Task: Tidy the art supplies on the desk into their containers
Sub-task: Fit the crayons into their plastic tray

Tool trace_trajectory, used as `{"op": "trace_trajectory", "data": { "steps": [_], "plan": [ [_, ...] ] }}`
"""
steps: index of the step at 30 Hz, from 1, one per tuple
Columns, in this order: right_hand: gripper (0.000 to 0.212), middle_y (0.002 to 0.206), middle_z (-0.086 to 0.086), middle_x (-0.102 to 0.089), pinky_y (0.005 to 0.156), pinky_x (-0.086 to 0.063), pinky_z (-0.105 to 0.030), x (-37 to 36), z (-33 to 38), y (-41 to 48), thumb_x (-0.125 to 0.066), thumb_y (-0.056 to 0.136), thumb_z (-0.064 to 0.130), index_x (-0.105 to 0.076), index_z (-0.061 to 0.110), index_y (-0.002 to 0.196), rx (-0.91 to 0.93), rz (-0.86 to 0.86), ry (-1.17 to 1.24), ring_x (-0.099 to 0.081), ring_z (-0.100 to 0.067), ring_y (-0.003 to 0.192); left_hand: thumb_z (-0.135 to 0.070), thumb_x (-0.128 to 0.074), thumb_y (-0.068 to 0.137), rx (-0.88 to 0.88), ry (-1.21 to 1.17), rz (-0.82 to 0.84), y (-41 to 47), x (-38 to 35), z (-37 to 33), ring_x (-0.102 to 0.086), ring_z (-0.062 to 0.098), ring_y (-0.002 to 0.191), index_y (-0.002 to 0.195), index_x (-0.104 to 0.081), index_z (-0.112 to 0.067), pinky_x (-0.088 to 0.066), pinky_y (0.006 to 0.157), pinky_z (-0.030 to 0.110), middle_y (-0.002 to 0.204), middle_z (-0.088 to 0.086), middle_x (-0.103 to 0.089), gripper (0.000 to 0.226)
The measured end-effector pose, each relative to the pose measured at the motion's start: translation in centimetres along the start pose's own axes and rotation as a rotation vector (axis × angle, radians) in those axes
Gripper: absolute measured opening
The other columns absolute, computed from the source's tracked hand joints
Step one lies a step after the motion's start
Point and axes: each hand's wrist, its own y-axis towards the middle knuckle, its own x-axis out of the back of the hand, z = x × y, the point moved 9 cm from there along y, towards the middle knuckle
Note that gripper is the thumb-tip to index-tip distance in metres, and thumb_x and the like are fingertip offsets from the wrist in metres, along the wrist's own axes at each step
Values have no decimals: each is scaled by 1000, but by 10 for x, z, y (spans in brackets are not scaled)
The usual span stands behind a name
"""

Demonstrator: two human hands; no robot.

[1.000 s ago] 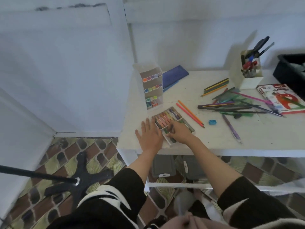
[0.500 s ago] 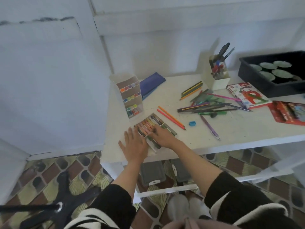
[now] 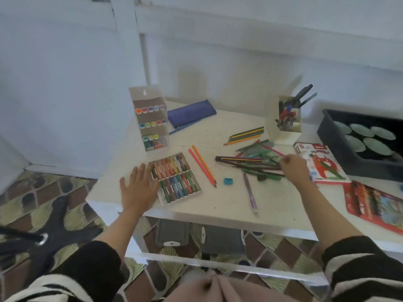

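Change first: the right hand (image 3: 293, 168) has left the pastel tray (image 3: 174, 177) and crossed to the loose pencil pile (image 3: 257, 162), at about 2 o'clock from the tray. The left hand (image 3: 138, 188) has stayed put, flat with fingers spread, on the desk (image 3: 229, 205) against the tray's 9 o'clock side.

- The right hand's fingers are curled over the pile's right end. Too blurred to tell whether they hold a pencil.
- The near desk edge is a thick white slab. The tray sits close to it at the left corner.
- There is bare tabletop from the tray's 3 o'clock side to the front edge, broken only by a purple pen (image 3: 249, 192) and a small blue sharpener (image 3: 228, 181).
- The tray is a shallow white rectangle holding two rows of stubby, chalky sticks.
- Two orange pencils (image 3: 202, 166) lie side by side just right of the tray.
- A glossy red pencil pack (image 3: 375, 203) overhangs the edge at the far right, with a printed box (image 3: 320, 164) beyond it.
- Farther back at 12 o'clock: an upright clear marker case (image 3: 150, 120), a soft blue pouch (image 3: 192, 113), a neat pencil bundle (image 3: 246, 132) and a white holder (image 3: 285, 125).
- A black bin (image 3: 344, 160) is at 2 o'clock.
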Motion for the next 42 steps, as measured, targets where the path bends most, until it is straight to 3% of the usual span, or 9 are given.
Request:
{"op": "trace_trajectory", "data": {
  "steps": [2,6,13,19,26,34,38,42],
  "plan": [
    [21,84,-14,-61,73,-50,-33,12,-35,19,-49,92,12,-65,-2,94,-61,5,-202,-58,-28,79,-45,-20,99,16,23,5,-1,-2,-4,-2,15,147,151,-3,-33,-4,115,51,160,-6,-5,56],
    [21,111,-16,-57,76,-49,-37,21,-57,23,-53,90,13,-60,3,106,-85,-43,-478,-58,-32,100,-43,-19,100,23,57,-4,0,0,-1,-4,16,147,152,-3,-32,-5,115,51,160,-5,-6,55],
    [23,125,-15,-50,84,-48,-44,18,-81,23,-54,92,17,-61,6,111,-75,-58,-350,-49,-32,114,-39,-19,102,201,-34,22,-2,-7,-11,3,16,147,151,-1,-36,3,115,52,160,-7,0,52],
    [18,99,-14,-58,78,-51,-40,13,-81,17,-56,93,20,-62,6,102,-15,-111,-259,-55,-30,100,-36,-16,103,273,-58,49,-7,-14,-20,5,18,147,150,5,-37,3,114,54,159,-10,-1,51],
    [23,106,-17,-59,80,-52,-43,11,-76,26,-63,87,14,-57,6,108,-1,-79,-265,-52,-33,108,-35,-18,102,229,107,88,-4,-25,-11,8,21,146,152,-6,-31,-1,112,57,159,-13,6,51],
    [23,89,-9,-61,65,-53,-35,12,-68,32,-67,84,14,-58,10,104,30,-27,-264,-58,-26,84,-38,-17,102,239,65,44,-8,-20,-16,7,19,147,151,6,-33,0,113,54,160,-10,2,54],
    [23,81,-8,-63,59,-43,-24,10,-44,28,-68,85,17,-62,8,105,138,35,23,-58,-20,71,-39,-18,102,232,55,43,-8,-21,-16,8,19,147,151,4,-33,1,113,55,160,-10,2,54],
    [23,80,-6,-65,60,-46,-22,-3,-21,16,-72,80,8,-64,9,102,43,179,495,-60,-13,69,-41,-15,102,240,17,39,-10,-18,-18,7,18,147,150,8,-34,1,114,53,160,-11,2,54]
  ]
}}
